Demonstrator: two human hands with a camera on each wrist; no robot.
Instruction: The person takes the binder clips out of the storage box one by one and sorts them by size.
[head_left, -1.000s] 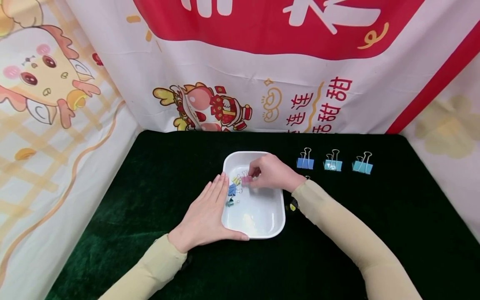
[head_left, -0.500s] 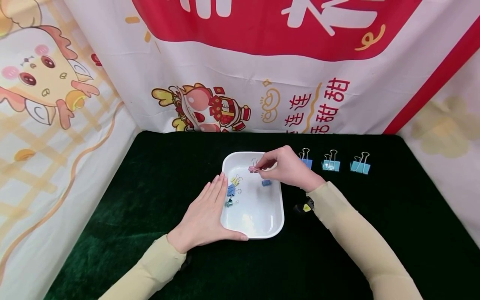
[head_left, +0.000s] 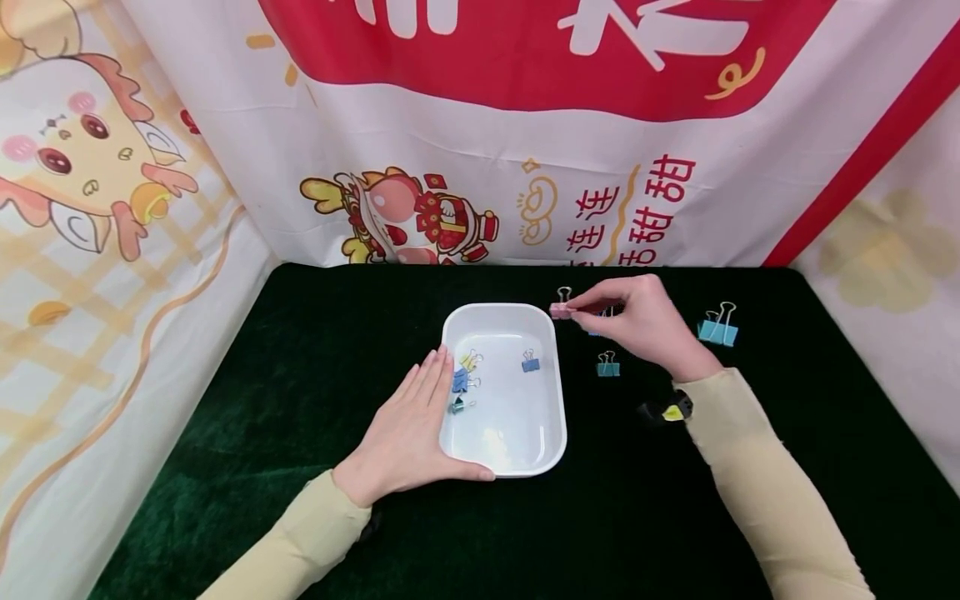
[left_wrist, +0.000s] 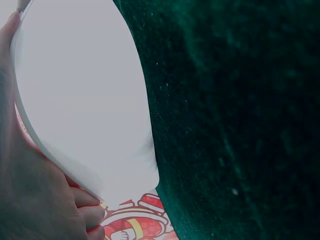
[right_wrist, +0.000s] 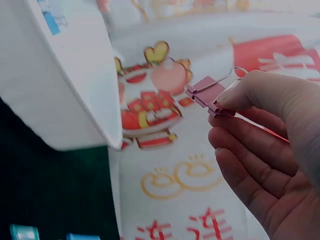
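The right grip (head_left: 647, 323) pinches a pink clip (head_left: 560, 311); the left grip (head_left: 401, 437), fingers straight, touches the tray (head_left: 510, 421). Small clips (head_left: 531, 365) lie inside.

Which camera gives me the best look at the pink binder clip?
The right wrist view: the pink binder clip appears largest there, its body and wire handle visible, though the right hand pinching it covers part. The head view shows it small, by the far right corner of the tray. The left wrist view doesn't show it.

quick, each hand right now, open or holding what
Left hand: open, against the white tray.
Right hand: pinching a pink binder clip.
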